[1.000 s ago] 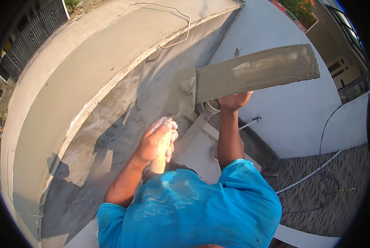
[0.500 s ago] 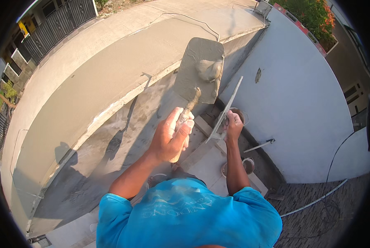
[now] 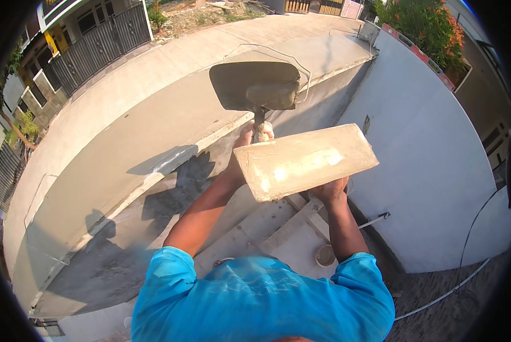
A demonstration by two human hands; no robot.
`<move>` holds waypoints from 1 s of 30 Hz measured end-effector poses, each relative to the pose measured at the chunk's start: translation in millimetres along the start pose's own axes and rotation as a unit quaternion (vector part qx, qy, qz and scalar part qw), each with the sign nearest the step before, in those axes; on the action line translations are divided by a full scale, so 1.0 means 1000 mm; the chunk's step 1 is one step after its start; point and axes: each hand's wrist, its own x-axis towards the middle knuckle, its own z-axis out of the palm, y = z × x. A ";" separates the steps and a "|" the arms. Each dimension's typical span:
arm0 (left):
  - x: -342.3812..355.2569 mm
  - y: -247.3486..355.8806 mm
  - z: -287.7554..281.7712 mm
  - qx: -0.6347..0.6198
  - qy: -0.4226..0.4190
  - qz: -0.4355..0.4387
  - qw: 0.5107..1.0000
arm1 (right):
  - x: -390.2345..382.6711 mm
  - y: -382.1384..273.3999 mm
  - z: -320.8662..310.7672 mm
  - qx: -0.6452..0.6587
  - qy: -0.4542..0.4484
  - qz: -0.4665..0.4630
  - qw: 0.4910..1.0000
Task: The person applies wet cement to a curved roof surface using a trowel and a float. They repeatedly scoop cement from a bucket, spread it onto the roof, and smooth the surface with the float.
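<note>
My left hand (image 3: 244, 137) is closed round the handle of a broad flat trowel (image 3: 232, 85) with rounded corners. Its grey blade points away from me, with a lump of wet mortar (image 3: 271, 97) at the right side. Close by on the right, my right hand (image 3: 332, 188) grips a rectangular plastering float (image 3: 307, 162) from below. The float's pale, wet-looking face is turned up and shines in the sun. It covers most of the right fingers and part of the left hand. The float overlaps the trowel's handle in view; whether they touch I cannot tell.
A long, curved ledge of smooth grey mortar (image 3: 130, 134) runs ahead and leftward. To the right stands a white wall (image 3: 426, 154), with a pipe (image 3: 375, 220) jutting from its base. A small bucket (image 3: 325, 256) sits below my right arm. A thin cable (image 3: 309, 74) lies on the ledge.
The float has swung from edge-on at the right to face up, nearer the left hand. The trowel blade has turned and shifted slightly left. The view has tilted up a little.
</note>
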 end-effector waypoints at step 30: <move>-0.148 -0.013 -0.042 0.321 0.058 0.071 0.943 | 0.149 -0.007 -0.004 -0.184 -0.069 -0.071 0.978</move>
